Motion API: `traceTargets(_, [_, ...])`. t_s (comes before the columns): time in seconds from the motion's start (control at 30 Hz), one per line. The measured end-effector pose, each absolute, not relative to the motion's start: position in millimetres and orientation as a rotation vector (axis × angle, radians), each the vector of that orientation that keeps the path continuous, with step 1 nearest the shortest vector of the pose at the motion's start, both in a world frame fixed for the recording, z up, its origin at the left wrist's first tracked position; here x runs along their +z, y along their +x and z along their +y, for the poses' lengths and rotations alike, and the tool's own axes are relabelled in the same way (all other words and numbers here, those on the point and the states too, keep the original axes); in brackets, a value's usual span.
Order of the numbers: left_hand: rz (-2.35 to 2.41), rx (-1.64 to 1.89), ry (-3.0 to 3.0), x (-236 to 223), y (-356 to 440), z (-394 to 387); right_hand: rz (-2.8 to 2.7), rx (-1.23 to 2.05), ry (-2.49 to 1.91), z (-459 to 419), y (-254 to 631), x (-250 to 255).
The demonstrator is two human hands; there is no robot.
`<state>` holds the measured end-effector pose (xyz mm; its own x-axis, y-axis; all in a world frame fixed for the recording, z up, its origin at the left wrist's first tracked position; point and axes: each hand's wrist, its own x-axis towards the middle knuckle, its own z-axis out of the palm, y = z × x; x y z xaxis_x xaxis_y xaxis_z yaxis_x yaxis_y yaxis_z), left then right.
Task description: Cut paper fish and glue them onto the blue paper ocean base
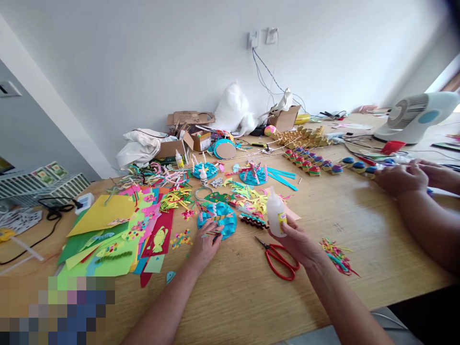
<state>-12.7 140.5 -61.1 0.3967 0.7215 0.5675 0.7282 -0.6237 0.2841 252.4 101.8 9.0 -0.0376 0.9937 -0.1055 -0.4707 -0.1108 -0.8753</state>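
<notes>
Within the gripping right hand, a glue bottle looks light and squeezable, best held low. Partly under the left hand, a blue disc seems crushable, best steadied by its rim; whether those fingers pinch, I cannot tell.

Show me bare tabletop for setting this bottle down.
Bare tabletop shows between the left hand and the red-handled scissors, and between the painted cups and the bright heap of strips. It is crowded around the blue disc at the left hand, and to its left, where coloured paper is piled.
</notes>
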Motion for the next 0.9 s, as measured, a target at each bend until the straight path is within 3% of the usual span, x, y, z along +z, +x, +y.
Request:
traceTargets(0.3, [-1.392, -1.072, -2.616, -64.8, -12.9, 141.9, -1.01, 1.03, -1.116, 130.1, 299.1, 35.7])
traceTargets(0.9, [-1.407, -1.042, -2.628, -57.5, -11.4, 138.4, -1.02, 0.961, -1.389, 148.8, 323.2, -4.9])
